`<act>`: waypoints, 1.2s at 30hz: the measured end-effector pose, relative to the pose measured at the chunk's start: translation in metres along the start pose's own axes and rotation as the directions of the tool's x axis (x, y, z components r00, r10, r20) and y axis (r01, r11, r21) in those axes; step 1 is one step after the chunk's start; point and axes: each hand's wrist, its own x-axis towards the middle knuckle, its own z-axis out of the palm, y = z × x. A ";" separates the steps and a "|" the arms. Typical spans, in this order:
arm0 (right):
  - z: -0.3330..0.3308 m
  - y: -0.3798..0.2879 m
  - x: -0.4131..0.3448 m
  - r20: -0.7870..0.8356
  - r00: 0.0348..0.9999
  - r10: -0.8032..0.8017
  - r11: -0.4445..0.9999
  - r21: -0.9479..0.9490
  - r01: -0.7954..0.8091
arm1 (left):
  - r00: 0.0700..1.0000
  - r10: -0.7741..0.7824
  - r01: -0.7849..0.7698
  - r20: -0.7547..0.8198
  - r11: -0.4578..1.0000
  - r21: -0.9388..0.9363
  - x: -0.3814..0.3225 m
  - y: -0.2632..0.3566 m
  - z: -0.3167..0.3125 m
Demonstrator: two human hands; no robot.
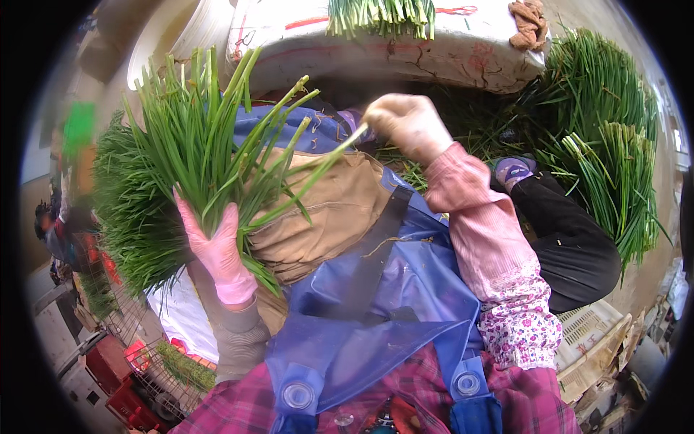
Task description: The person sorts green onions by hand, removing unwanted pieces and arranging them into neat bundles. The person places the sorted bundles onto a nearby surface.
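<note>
A bunch of long green leafy stalks, likely garlic chives (200,146), fans out above my left hand (219,244), which is in a pink glove and closed around its lower part. My right hand (406,122), in a pale glove, pinches the whitish end of a single stalk (339,149) that reaches out from the bunch. Both hands are above my lap, over a brown cloth (320,211) and a blue waterproof apron (390,271). A large pile of the same greens (135,217) lies just left of my left hand.
In front stands a white wrapped bale (379,59) bearing cut greens (379,16) and a brown rag (528,24). More bundles (612,184) stand at the right, near my bent knee. A plastic crate (591,336) is at lower right, a wire cart (157,374) at lower left. A person (54,233) is far left.
</note>
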 end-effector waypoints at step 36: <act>-0.093 -0.024 -0.043 0.104 0.779 -0.619 0.547 0.768 0.333 | 0.994 0.106 -0.107 0.019 0.984 0.142 -0.002 0.019 0.020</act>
